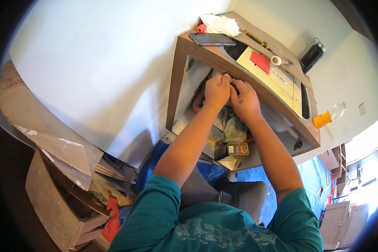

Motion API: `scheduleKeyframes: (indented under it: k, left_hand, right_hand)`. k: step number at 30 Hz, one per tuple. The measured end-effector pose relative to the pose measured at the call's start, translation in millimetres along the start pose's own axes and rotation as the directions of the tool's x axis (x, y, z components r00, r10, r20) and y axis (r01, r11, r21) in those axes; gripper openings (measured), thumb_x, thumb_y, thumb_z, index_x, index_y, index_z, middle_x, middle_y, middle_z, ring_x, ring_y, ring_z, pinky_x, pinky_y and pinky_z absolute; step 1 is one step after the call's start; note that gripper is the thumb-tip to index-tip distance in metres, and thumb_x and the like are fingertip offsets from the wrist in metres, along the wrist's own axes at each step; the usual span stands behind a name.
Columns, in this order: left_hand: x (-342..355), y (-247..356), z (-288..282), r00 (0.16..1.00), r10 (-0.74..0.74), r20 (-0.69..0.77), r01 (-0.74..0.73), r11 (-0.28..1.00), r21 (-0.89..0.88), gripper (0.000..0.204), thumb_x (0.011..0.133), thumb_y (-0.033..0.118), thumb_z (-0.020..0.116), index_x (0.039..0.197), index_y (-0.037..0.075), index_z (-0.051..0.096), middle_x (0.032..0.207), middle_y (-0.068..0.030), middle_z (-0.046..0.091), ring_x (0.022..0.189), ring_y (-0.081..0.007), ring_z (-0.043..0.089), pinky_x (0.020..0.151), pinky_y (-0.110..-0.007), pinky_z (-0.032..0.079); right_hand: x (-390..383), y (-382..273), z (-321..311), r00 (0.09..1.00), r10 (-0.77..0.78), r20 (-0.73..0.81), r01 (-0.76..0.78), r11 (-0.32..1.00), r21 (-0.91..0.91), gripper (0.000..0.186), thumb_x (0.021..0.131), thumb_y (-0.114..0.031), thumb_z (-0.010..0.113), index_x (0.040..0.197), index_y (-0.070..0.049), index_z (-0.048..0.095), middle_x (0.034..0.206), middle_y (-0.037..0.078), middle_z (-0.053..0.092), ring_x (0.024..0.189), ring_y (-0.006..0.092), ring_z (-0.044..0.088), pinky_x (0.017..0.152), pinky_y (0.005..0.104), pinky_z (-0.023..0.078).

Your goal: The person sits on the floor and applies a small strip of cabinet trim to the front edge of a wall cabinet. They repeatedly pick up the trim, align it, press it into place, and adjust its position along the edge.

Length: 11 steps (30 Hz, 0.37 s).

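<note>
Both arms reach forward to the front of a wooden cabinet [178, 80] with an open front. My left hand [217, 90] is closed, its fingers pinched just under the cabinet's top front rail. Close beside it, my right hand [245, 100] is closed too, fingers curled. Between them shows a small dark, ridged piece [235, 87], mostly hidden by the fingers; its kind I cannot make out. Below the hands, inside the cabinet, lie a crumpled grey-green cloth or bag [234, 128] and a rectangular can [237, 149]. A brown curved shape [198, 103] is partly hidden behind my left hand.
On the cabinet top lie a phone [212, 39], a white crumpled cloth [221, 25], a yellow utility knife [257, 38], a red card [260, 62] and a small bottle [277, 61]. A black flask [311, 58] and an orange-filled bottle [328, 116] stand rightward. Wooden drawers [50, 201] lie left.
</note>
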<state>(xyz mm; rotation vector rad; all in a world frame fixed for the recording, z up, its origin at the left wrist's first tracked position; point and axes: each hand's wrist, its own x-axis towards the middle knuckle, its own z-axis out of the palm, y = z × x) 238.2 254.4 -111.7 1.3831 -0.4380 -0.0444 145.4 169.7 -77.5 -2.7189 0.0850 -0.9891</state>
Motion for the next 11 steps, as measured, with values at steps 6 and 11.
scheduleKeyframes:
  k: [6, 11]
  left_hand:
    - [3, -4, 1, 0.998, 0.043, -0.053, -0.043, 0.999, -0.01, 0.04, 0.096, 0.028, 0.058, 0.077, -0.007, 0.061, 0.067, -0.0197, 0.06, 0.062, -0.0277, 0.054, 0.064, -0.043, 0.046]
    - [8, -5, -1, 0.995, 0.075, -0.061, -0.069, 0.994, 0.089, 0.041, 0.097, 0.03, 0.058, 0.081, -0.007, 0.067, 0.076, -0.0294, 0.066, 0.071, -0.0441, 0.067, 0.071, -0.049, 0.052]
  right_hand:
    - [1, 4, 10, 1.0, -0.012, -0.022, 0.011, 1.0, -0.016, 0.028, 0.096, -0.021, 0.064, 0.116, -0.002, 0.068, 0.097, 0.024, 0.066, 0.092, 0.0444, 0.065, 0.08, 0.0513, 0.054]
    - [5, 1, 16, 1.0, 0.023, -0.002, -0.023, 1.0, -0.007, 0.029, 0.097, -0.024, 0.064, 0.116, -0.003, 0.069, 0.098, 0.024, 0.066, 0.093, 0.0441, 0.065, 0.082, 0.0503, 0.055]
